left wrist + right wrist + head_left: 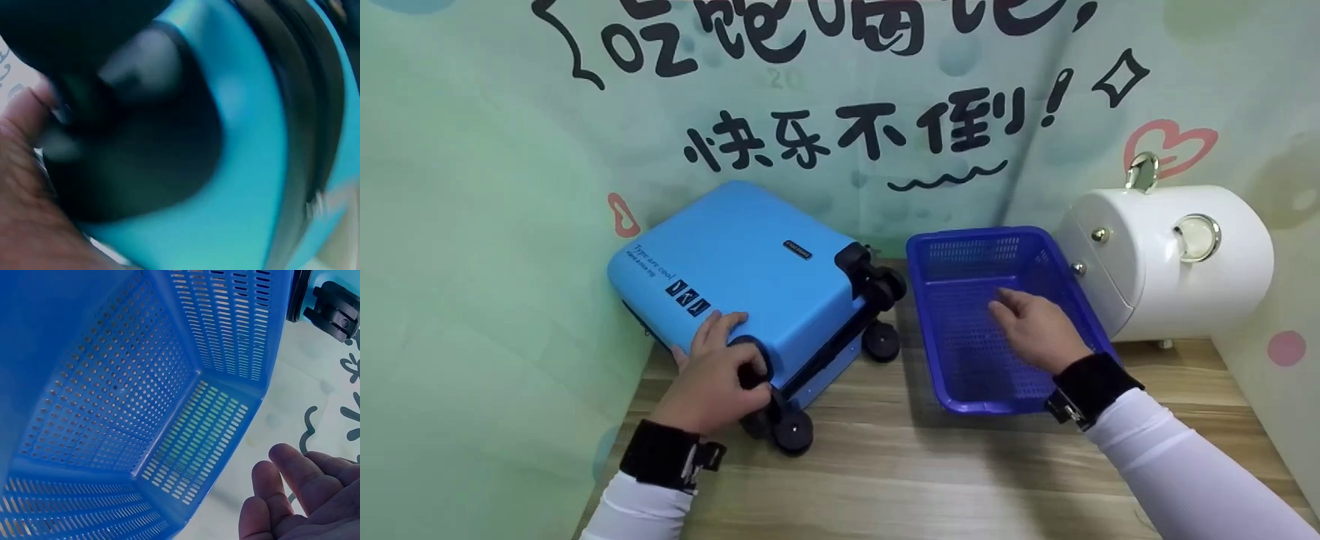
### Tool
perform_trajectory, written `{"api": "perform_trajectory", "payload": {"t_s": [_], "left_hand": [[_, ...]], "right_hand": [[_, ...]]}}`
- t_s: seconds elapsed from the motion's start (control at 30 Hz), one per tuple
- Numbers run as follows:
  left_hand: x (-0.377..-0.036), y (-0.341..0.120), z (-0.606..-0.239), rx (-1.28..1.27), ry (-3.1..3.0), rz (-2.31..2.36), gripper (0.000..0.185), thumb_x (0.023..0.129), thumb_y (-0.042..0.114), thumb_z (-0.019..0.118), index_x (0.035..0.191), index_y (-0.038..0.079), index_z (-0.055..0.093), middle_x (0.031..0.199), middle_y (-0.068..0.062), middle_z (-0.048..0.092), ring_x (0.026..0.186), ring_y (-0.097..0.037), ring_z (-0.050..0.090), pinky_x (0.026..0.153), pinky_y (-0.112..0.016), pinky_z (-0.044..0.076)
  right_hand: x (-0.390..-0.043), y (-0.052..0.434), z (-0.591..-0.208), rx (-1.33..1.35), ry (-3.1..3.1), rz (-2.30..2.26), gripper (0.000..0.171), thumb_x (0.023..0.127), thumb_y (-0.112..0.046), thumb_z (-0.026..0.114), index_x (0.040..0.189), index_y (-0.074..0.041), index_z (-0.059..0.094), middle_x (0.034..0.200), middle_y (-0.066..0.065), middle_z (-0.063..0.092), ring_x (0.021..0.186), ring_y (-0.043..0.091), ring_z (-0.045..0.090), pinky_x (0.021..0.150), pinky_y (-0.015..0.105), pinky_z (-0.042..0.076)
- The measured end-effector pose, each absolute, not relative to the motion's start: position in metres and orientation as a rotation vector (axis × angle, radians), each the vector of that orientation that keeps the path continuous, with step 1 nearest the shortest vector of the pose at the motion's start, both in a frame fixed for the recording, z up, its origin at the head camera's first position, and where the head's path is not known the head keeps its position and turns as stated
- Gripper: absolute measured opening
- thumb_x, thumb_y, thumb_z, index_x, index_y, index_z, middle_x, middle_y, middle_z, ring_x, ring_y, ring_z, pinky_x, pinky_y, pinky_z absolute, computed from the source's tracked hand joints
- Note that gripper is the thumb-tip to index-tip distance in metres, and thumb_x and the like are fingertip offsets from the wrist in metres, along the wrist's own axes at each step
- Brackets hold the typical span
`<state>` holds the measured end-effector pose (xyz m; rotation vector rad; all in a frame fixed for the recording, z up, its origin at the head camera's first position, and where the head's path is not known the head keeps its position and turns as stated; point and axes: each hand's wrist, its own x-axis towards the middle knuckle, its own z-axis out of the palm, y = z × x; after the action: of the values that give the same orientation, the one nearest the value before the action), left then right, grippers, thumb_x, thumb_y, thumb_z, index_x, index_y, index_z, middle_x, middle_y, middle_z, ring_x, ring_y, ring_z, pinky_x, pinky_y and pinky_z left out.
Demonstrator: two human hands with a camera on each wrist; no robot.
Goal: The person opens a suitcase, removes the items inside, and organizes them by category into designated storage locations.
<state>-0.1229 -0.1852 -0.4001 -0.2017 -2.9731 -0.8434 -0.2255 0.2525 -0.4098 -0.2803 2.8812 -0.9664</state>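
A light blue hard-shell suitcase (750, 277) lies flat on the wooden table, wheels toward me. My left hand (712, 375) grips its near corner, fingers on the top face and thumb by the black wheel housing (140, 152). The left wrist view is a close blur of blue shell (242, 169) and my left hand (28, 197). An empty dark blue perforated basket (919, 270) stands right of the suitcase. My right hand (1035, 326) hovers over its inside with relaxed fingers (292, 495) and holds nothing. The right wrist view shows the basket (112, 382) and a suitcase wheel (337, 312).
A white glossy cylindrical box (1177, 262) with metal knobs stands at the right, close to the basket. Pale printed backdrop walls (472, 225) close in the left, back and right sides. The wooden tabletop (900, 465) stretches toward me.
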Motion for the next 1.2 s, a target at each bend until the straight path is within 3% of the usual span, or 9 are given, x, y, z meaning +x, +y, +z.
{"api": "perform_trajectory", "payload": {"t_s": [0.13, 0.2, 0.27, 0.33, 0.43, 0.6, 0.73, 0.97, 1.2], "left_hand": [[-0.118, -0.162, -0.403, 0.149, -2.886, -0.912, 0.050, 0.085, 0.038, 0.083, 0.113, 0.006, 0.056, 0.169, -0.026, 0.020, 0.159, -0.048, 0.013, 0.117, -0.078, 0.028], [-0.118, -0.154, -0.404, 0.297, -2.842, -0.927, 0.076, 0.084, 0.038, 0.086, 0.136, 0.000, 0.045, 0.169, -0.031, 0.011, 0.159, -0.050, 0.012, 0.112, -0.070, 0.043], [-0.120, -0.149, -0.402, 0.357, -2.848, -0.904, 0.092, 0.086, 0.033, 0.084, 0.153, -0.002, 0.032, 0.170, -0.036, 0.003, 0.159, -0.055, 0.004, 0.110, -0.067, 0.046], [-0.122, -0.148, -0.400, 0.358, -2.908, -0.870, 0.100, 0.088, 0.028, 0.080, 0.163, 0.001, 0.019, 0.170, -0.038, -0.005, 0.158, -0.058, -0.007, 0.113, -0.070, 0.041], [-0.122, -0.155, -0.396, 0.299, -3.007, -0.827, 0.098, 0.091, 0.025, 0.074, 0.167, 0.004, 0.016, 0.170, -0.038, -0.010, 0.155, -0.062, -0.015, 0.116, -0.074, 0.033], [-0.119, -0.179, -0.390, 0.208, -3.090, -0.825, 0.097, 0.088, 0.018, 0.073, 0.167, 0.010, 0.018, 0.172, -0.033, -0.011, 0.155, -0.061, -0.019, 0.114, -0.076, 0.035], [-0.120, -0.206, -0.386, 0.097, -3.157, -0.801, 0.098, 0.084, 0.014, 0.073, 0.167, 0.016, 0.021, 0.174, -0.028, -0.008, 0.156, -0.059, -0.015, 0.113, -0.080, 0.031], [-0.127, -0.239, -0.383, -0.090, -3.201, -0.774, 0.092, 0.081, 0.005, 0.070, 0.163, 0.019, 0.030, 0.176, -0.023, -0.001, 0.158, -0.056, -0.009, 0.111, -0.074, 0.039], [-0.123, -0.196, -0.376, -0.042, -3.217, -0.386, 0.090, 0.087, 0.001, 0.072, 0.166, 0.014, 0.031, 0.173, -0.028, 0.018, 0.157, -0.060, 0.010, 0.122, -0.076, 0.016]], "right_hand": [[-0.226, 0.251, -0.412, -0.286, 2.880, -0.967, 0.058, 0.113, -0.032, 0.045, 0.154, 0.010, 0.044, 0.153, 0.033, 0.051, 0.144, 0.052, 0.047, 0.120, 0.063, 0.036], [-0.227, 0.250, -0.414, -0.279, 2.869, -0.974, 0.059, 0.113, -0.033, 0.045, 0.154, 0.010, 0.043, 0.153, 0.033, 0.050, 0.143, 0.051, 0.048, 0.120, 0.063, 0.037], [-0.226, 0.250, -0.414, -0.272, 2.859, -0.981, 0.060, 0.113, -0.035, 0.044, 0.155, 0.009, 0.043, 0.153, 0.033, 0.050, 0.143, 0.051, 0.049, 0.119, 0.062, 0.038], [-0.226, 0.250, -0.414, -0.260, 2.844, -0.990, 0.062, 0.113, -0.037, 0.044, 0.156, 0.008, 0.042, 0.154, 0.032, 0.050, 0.143, 0.050, 0.049, 0.119, 0.062, 0.038], [-0.227, 0.250, -0.415, -0.256, 2.844, -0.994, 0.062, 0.113, -0.037, 0.044, 0.156, 0.008, 0.042, 0.154, 0.032, 0.050, 0.143, 0.050, 0.049, 0.119, 0.062, 0.038], [-0.227, 0.252, -0.415, -0.263, 2.868, -0.961, 0.060, 0.113, -0.035, 0.045, 0.155, 0.009, 0.043, 0.153, 0.033, 0.050, 0.143, 0.052, 0.048, 0.120, 0.063, 0.035], [-0.227, 0.253, -0.416, -0.283, 2.873, -0.957, 0.061, 0.113, -0.035, 0.045, 0.154, 0.009, 0.044, 0.153, 0.034, 0.050, 0.144, 0.052, 0.047, 0.120, 0.064, 0.035], [-0.225, 0.252, -0.416, -0.284, 2.866, -0.983, 0.061, 0.113, -0.036, 0.046, 0.154, 0.010, 0.045, 0.151, 0.033, 0.053, 0.141, 0.050, 0.052, 0.118, 0.063, 0.040], [-0.225, 0.251, -0.417, -0.294, 2.865, -0.983, 0.061, 0.113, -0.036, 0.046, 0.153, 0.011, 0.045, 0.150, 0.034, 0.053, 0.140, 0.051, 0.051, 0.118, 0.063, 0.039]]}}
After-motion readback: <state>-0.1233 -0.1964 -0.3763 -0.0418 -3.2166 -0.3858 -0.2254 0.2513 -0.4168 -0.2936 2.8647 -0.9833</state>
